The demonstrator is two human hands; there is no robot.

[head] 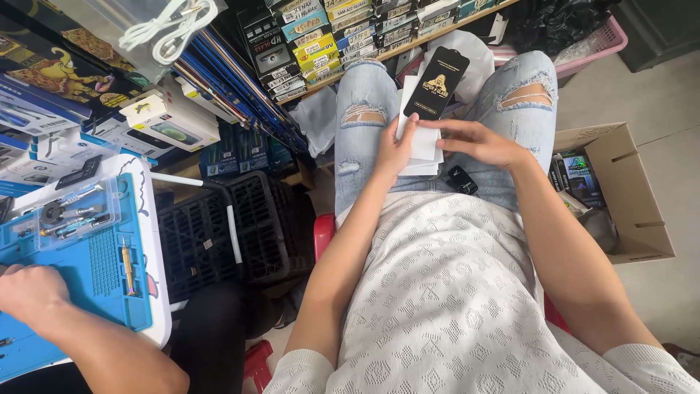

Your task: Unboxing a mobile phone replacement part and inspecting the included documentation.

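Both hands meet on the lap at upper centre: left hand (394, 148) pinches a white stack (424, 146) by its edge, right hand (477, 141) lies flat, fingers spread, across it. A black packet (437, 82) with gold print leans above. Cardboard box (620, 191) stands right, blue mat (95, 270) left, under another person's hand (29, 292). Small black item (461, 179) rests below the stack.

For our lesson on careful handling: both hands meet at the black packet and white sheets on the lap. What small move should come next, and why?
Probably the left hand should pinch the black packet firmly. It leans loosely on the white sheets, while the right hand only rests flat there.
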